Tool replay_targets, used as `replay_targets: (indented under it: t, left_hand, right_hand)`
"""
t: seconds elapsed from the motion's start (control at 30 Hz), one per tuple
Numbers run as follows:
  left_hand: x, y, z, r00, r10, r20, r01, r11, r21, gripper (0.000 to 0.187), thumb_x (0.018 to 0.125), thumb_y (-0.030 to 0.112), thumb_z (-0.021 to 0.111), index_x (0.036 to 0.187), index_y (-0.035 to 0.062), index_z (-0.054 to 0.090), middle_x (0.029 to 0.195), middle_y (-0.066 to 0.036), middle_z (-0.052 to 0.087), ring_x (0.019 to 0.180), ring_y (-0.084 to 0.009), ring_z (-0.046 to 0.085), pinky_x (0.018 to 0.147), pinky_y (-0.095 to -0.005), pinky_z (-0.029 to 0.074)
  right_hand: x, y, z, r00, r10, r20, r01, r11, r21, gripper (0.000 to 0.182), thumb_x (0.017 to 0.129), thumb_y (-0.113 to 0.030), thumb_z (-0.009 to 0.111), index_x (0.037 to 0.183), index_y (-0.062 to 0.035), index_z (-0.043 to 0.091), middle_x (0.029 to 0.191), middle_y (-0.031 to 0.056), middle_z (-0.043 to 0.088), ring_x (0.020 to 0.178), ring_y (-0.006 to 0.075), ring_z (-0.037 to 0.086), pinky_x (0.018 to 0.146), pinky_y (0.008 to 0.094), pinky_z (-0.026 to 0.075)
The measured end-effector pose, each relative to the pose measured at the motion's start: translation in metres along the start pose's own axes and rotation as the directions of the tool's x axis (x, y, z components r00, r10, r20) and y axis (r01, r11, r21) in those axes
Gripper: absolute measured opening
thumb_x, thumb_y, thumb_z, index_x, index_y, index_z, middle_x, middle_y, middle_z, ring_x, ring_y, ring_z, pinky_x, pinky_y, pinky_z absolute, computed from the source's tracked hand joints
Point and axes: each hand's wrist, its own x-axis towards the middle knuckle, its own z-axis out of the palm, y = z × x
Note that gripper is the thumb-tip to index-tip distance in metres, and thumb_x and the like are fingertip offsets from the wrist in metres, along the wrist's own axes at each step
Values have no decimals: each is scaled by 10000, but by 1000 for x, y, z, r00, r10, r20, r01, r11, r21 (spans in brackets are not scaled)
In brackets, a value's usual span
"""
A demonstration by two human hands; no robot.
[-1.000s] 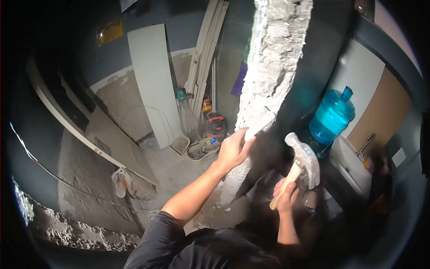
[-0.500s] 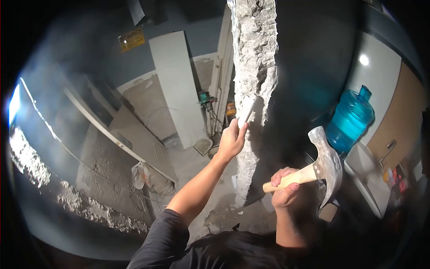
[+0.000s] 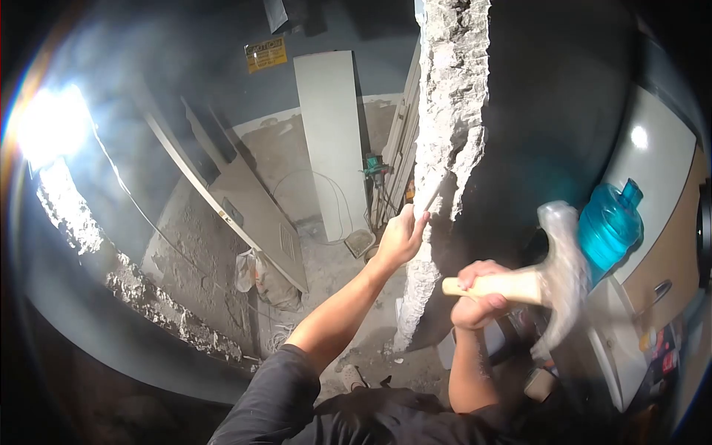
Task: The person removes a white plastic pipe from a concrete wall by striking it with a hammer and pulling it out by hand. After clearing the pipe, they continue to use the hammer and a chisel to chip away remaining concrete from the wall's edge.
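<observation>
My left hand [image 3: 402,237] is closed around a chisel [image 3: 436,193], seen edge-on and narrow, with its upper end against the broken edge of a wall [image 3: 454,81]. That edge is rough, pale masonry with a dark crack along it. Lower and to the right, my right hand [image 3: 480,293] grips the wooden handle of a claw hammer [image 3: 561,278]. The metal hammer head is smeared by motion and stands apart from the chisel. The fingers of my left hand cover the chisel's lower part.
A blue water jug [image 3: 610,226] stands at the right by a pale cabinet [image 3: 660,148]. A white board [image 3: 330,126] leans on the back wall near a green power tool [image 3: 377,167]. A detached door [image 3: 256,211] leans at left, with a sack [image 3: 276,285] below. A lamp [image 3: 55,122] glares.
The view has turned, so the surroundings sit further right. The chisel has tilted and now shows a thinner side. The hammer head has become blurred with motion; both hands keep their hold.
</observation>
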Motion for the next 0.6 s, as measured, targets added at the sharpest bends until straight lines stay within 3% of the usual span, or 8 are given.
replay_targets:
  t: [0.2, 0.37, 0.4, 0.43, 0.5, 0.53, 0.57, 0.6]
  left_hand:
    - [-47, -23, -41, 919, 357, 168, -361, 932, -3, 312, 932, 272, 688, 1048, 6, 573, 731, -214, 626, 677, -393, 645, 614, -429, 494]
    - [-192, -152, -55, 836, -448, 317, 373, 887, 270, 475, 944, 449, 642, 1033, -12, 569, 770, -221, 657, 731, -402, 668, 659, -464, 504]
    - [-237, -200, -57, 723, -610, 323, 565, 792, 232, 405, 956, 425, 660, 936, 30, 575, 600, -82, 555, 494, -211, 537, 493, -383, 435]
    - [-274, -216, -69, 386, -857, 341, 840, 480, 255, 510, 933, 486, 630, 968, -22, 632, 717, -174, 653, 668, -319, 678, 648, -458, 509]
    - [-386, -290, -94, 364, -894, 262, 536, 431, 726, 555, 944, 518, 570, 1017, -14, 711, 813, -213, 713, 710, -359, 698, 667, -456, 524]
    - [-448, -330, -124, 454, -763, 459, 380, 632, 675, 515, 946, 478, 568, 1045, -6, 714, 861, -238, 718, 724, -384, 697, 697, -451, 538]
    - [-496, -331, -160, 732, -37, 680, -238, 922, 306, 504, 931, 465, 582, 1080, 0, 706, 875, -233, 705, 697, -352, 694, 686, -433, 556]
    - [-486, -325, -164, 728, -29, 685, -249, 920, 304, 504, 931, 465, 582, 1080, 0, 706, 875, -233, 705, 697, -352, 694, 686, -433, 556]
  right_hand:
    - [-25, -21, -28, 999, -30, -13, 32, 954, 298, 680, 938, -757, 363, 1032, -85, 416, 753, 59, 481, 573, 153, 438, 514, 297, 409]
    - [-100, 7, -50, 945, 310, 108, -320, 943, 93, 657, 977, -690, 378, 960, -38, 453, 676, 60, 483, 540, 147, 468, 508, 279, 418]
    - [-112, 9, -56, 899, 423, 115, -426, 905, 4, 654, 993, -664, 377, 933, -20, 474, 658, 61, 489, 538, 144, 472, 507, 276, 412]
    - [-121, 13, -69, 817, 542, 195, -528, 840, -123, 649, 1012, -617, 364, 881, 2, 510, 645, 60, 503, 532, 137, 473, 500, 266, 396]
    - [-121, 11, -68, 723, 669, 171, -644, 743, -180, 584, 1022, -557, 406, 869, -7, 531, 637, 31, 496, 525, 109, 461, 486, 244, 377]
    - [-113, 7, -66, 682, 709, 180, -682, 705, -194, 555, 1025, -536, 426, 879, -12, 535, 641, 25, 498, 525, 100, 459, 484, 237, 371]
    - [-104, 6, -63, 686, 695, 217, -678, 718, -157, 492, 1037, -480, 446, 889, -21, 542, 645, 21, 502, 527, 85, 455, 484, 228, 369]
    - [-81, -8, -51, 729, 647, 222, -619, 762, -188, 424, 1035, -405, 501, 891, -9, 548, 644, 17, 503, 544, 80, 459, 500, 229, 379]
